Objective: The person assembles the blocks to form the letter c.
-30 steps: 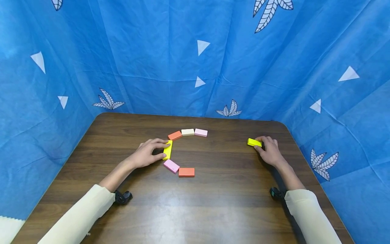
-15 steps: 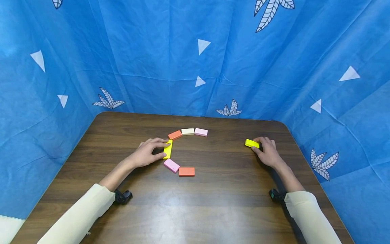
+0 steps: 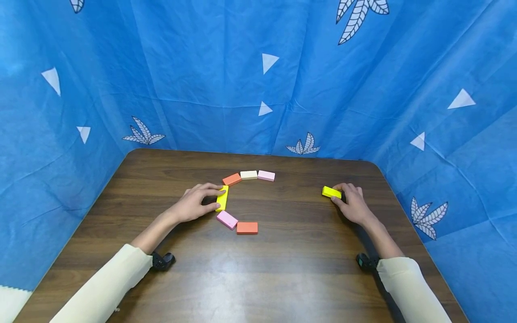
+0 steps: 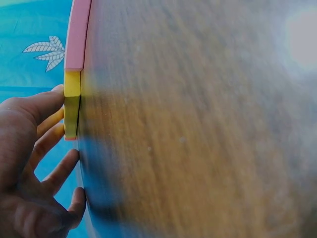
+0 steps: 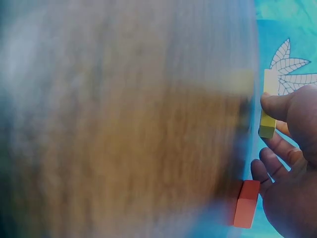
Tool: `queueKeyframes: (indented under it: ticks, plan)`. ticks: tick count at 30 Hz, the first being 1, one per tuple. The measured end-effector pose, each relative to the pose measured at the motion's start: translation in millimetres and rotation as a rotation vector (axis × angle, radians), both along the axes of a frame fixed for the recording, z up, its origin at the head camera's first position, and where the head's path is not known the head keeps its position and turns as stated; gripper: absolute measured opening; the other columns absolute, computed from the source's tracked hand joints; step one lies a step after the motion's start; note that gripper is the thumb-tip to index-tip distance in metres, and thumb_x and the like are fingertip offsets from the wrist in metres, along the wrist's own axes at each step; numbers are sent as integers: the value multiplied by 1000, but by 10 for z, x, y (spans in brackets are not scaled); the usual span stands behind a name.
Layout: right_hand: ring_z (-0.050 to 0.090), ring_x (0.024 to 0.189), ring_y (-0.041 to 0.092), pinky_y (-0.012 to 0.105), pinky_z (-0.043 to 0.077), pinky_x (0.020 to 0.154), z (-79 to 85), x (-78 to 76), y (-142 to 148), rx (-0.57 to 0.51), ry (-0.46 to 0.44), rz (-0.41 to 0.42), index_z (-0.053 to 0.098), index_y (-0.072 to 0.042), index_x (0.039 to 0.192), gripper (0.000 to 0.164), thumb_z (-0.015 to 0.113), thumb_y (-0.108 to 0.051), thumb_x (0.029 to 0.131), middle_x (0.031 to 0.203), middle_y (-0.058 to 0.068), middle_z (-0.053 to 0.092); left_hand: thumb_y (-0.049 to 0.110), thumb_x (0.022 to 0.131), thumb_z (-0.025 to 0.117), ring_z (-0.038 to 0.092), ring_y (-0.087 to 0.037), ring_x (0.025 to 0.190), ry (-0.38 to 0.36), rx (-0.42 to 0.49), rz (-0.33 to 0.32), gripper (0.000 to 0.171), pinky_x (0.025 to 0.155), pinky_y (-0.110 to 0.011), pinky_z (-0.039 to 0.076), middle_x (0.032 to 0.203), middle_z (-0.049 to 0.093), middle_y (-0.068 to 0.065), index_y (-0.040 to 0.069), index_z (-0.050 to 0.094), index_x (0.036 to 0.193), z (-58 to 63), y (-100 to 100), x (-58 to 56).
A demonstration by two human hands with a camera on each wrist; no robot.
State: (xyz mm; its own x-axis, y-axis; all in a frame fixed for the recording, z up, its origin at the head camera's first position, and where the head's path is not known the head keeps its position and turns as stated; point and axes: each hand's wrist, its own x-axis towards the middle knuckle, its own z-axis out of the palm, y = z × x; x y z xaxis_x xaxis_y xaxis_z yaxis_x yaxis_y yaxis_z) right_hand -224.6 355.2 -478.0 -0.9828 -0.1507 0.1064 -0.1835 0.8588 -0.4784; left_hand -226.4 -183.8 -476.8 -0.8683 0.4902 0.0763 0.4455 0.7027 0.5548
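Head view: from above the near side of the worktop (image 3: 299, 269), facing forward and down, far enough back to include the blue cloth (image 3: 181, 58) beyond. Left wrist view: close and low along the worktop, turned sideways so the surface stands upright, left fingers (image 4: 60, 171) at the left edge. Right wrist view: likewise close and sideways, right fingers (image 5: 281, 148) at the right edge. Head and left wrist views share the left yellow block (image 3: 224, 198); head and right wrist, the right yellow block (image 3: 330, 192).

the right hand (image 5: 297, 181) pinches a yellow block (image 5: 267, 129), and a red-orange block (image 5: 246, 204) shows lower down.
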Motion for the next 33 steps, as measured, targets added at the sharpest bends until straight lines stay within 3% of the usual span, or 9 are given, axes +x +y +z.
queueKeyframes:
  ticks: [10,24,33]
  plan:
    - [44,110,39,47,28,92,-8,69,-63,-28,22,23,60,6,134,35,68,-15,107,131,30,61,30,101,76,51,-40,148,-11,-7,-4,50,113,-72,33,161,58,-6,18,67,149,-2,7,5]
    - [43,114,39,51,30,93,6,122,-89,-8,20,24,62,0,134,33,68,-17,107,134,27,62,29,101,77,53,-39,145,0,-7,3,49,109,-70,34,159,60,-5,19,68,148,2,4,4]
    - [45,108,38,50,29,91,2,168,-152,5,47,75,63,0,132,32,70,-15,105,131,27,64,31,100,77,53,-38,145,5,-7,0,49,107,-68,36,158,60,-5,19,68,148,1,2,-4]
